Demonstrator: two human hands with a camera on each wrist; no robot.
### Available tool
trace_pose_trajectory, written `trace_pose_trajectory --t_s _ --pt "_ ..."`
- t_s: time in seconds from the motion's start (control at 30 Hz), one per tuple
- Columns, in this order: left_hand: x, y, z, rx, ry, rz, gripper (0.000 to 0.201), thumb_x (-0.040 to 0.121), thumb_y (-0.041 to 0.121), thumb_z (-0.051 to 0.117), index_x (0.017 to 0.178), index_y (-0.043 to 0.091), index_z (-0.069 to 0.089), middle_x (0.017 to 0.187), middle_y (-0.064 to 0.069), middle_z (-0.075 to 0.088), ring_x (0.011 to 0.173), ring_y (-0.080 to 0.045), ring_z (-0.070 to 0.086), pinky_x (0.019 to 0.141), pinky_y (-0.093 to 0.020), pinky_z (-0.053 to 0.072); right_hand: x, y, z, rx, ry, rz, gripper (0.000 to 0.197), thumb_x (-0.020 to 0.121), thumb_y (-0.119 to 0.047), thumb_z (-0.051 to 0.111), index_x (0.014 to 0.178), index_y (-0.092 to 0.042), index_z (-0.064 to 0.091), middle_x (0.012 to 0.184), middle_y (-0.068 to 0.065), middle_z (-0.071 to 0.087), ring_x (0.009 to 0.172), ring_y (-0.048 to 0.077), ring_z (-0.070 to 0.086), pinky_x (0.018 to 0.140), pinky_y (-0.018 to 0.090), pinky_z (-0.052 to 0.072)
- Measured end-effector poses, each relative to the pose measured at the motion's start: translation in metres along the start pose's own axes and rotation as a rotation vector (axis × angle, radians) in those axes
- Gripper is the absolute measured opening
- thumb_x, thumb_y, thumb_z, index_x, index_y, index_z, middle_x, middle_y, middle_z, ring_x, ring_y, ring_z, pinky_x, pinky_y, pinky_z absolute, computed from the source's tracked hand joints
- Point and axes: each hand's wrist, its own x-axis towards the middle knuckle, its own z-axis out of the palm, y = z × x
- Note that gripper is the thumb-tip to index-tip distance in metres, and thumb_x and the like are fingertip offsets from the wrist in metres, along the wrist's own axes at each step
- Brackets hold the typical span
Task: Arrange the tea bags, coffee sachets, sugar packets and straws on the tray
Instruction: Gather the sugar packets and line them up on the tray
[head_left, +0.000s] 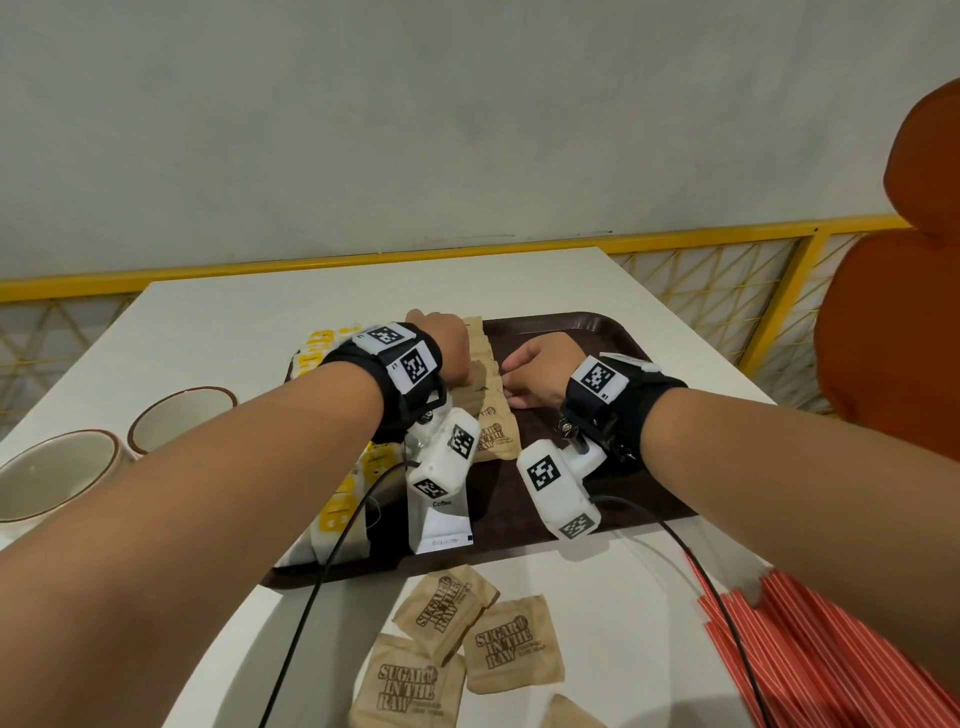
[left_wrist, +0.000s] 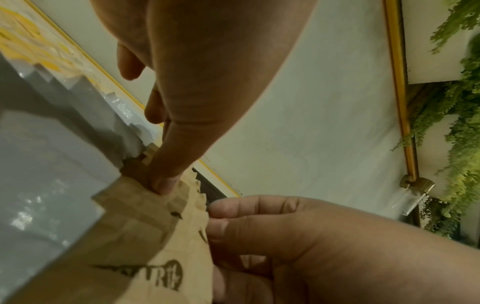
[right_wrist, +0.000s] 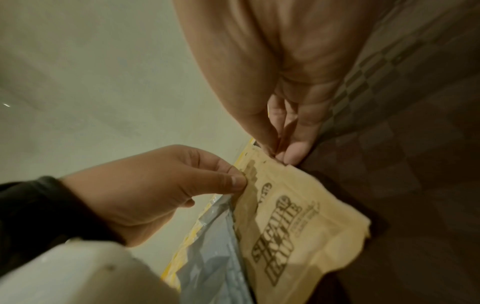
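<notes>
1. Right now the row of brown sugar packets (head_left: 488, 384) lies on the dark tray (head_left: 613, 332), beside the white coffee sachets (head_left: 439, 519) and the yellow tea bags (head_left: 337, 499).
2. The left hand (head_left: 441, 343) pinches one packet edge; the right hand (head_left: 535, 369) has bent fingers touching the row.
3. I think the job is partly done.
4. Loose sugar packets (head_left: 498, 649) and red straws (head_left: 831, 649) wait on the white table (head_left: 234, 322).
5. Two cups (head_left: 176, 415) sit off the tray; I cannot see anything inside them.
</notes>
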Motion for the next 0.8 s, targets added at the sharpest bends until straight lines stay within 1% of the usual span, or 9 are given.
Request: trace_pose_trajectory --t_s 0.03,0.13,0.17,0.3,0.37,0.5,0.63,0.73,0.8 --pt "0.0 0.0 0.0 -0.003 -0.002 -0.004 0.023 0.085 0.032 0.064 0.098 0.014 0.067 0.104 -0.003 0.067 0.1 -0.023 0.059 0.096 -0.034 0.043 0.001 0.001 0.001 -0.016 0.009 -0.013 0.025 0.091 0.01 0.053 0.073 -0.007 0.053 0.074 0.014 0.058 0.068 0.024 0.06 0.05 0.023 0.054" --pt "0.002 0.0 0.001 -0.009 -0.009 -0.015 0.022 0.085 0.031 0.064 0.098 0.014 0.067 0.104 -0.004 0.066 0.101 -0.023 0.058 0.097 -0.034 0.041 0.004 0.003 0.004 -0.116 0.056 -0.095 0.025 0.085 0.009 0.063 0.071 -0.01 0.056 0.086 0.015 0.061 0.085 0.026 0.062 0.074 0.034 0.059" --pt "0.002 0.0 0.001 -0.008 -0.01 -0.017 0.022 0.085 0.032 0.064 0.098 0.014 0.067 0.104 -0.003 0.066 0.102 -0.023 0.057 0.097 -0.034 0.041 0.004 0.003 0.004 -0.113 0.062 -0.105 0.024 0.084 0.01 0.063 0.072 -0.01 0.057 0.088 0.015 0.061 0.085 0.025 0.062 0.076 0.034 0.059" --pt "0.002 -0.001 0.002 -0.012 -0.011 -0.029 0.021 0.084 0.033 0.065 0.096 0.015 0.067 0.104 -0.002 0.066 0.101 -0.022 0.057 0.096 -0.034 0.041 0.005 0.004 0.003 -0.08 0.025 -0.099 0.025 0.087 0.01 0.059 0.071 -0.009 0.056 0.075 0.01 0.058 0.074 0.02 0.059 0.07 0.029 0.054" --pt "0.002 0.0 0.002 -0.015 -0.006 -0.028 0.023 0.084 0.034 0.066 0.097 0.015 0.067 0.103 -0.002 0.067 0.1 -0.022 0.058 0.097 -0.034 0.041 0.003 0.003 0.004 -0.089 0.043 -0.104 0.027 0.088 0.009 0.059 0.069 -0.009 0.055 0.074 0.01 0.057 0.076 0.022 0.059 0.067 0.027 0.054" --pt "-0.002 0.001 0.001 -0.03 -0.01 -0.026 0.025 0.085 0.034 0.066 0.098 0.014 0.068 0.104 -0.001 0.068 0.1 -0.021 0.06 0.098 -0.034 0.041 0.002 0.002 0.004 -0.086 0.056 -0.095 0.029 0.088 0.01 0.058 0.067 -0.01 0.054 0.074 0.011 0.056 0.071 0.022 0.058 0.05 0.019 0.052" --pt "-0.007 -0.002 -0.004 -0.113 0.032 -0.036 0.023 0.086 0.029 0.065 0.101 0.012 0.07 0.105 -0.002 0.068 0.101 -0.021 0.06 0.092 -0.031 0.045 0.002 0.005 0.0 -0.174 0.105 -0.133 0.025 0.089 -0.001 0.063 0.067 -0.01 0.054 0.083 0.013 0.062 0.073 0.022 0.061 0.077 0.035 0.058" --pt "-0.013 -0.008 -0.009 -0.16 0.04 -0.04 0.02 0.083 0.025 0.069 0.098 0.012 0.073 0.101 -0.002 0.07 0.099 -0.021 0.063 0.084 -0.03 0.047 -0.004 0.008 -0.003 -0.257 0.011 -0.137 0.024 0.084 -0.015 0.073 0.067 -0.008 0.057 0.081 0.015 0.066 0.07 0.02 0.06 0.076 0.034 0.056" --pt "-0.016 -0.012 -0.008 -0.193 0.01 -0.025 0.02 0.079 0.027 0.075 0.092 0.012 0.075 0.096 -0.001 0.072 0.095 -0.019 0.064 0.081 -0.03 0.051 -0.008 0.009 -0.004 -0.303 -0.04 -0.134 0.024 0.081 -0.012 0.076 0.067 -0.007 0.057 0.076 0.016 0.064 0.069 0.021 0.059 0.074 0.033 0.055"
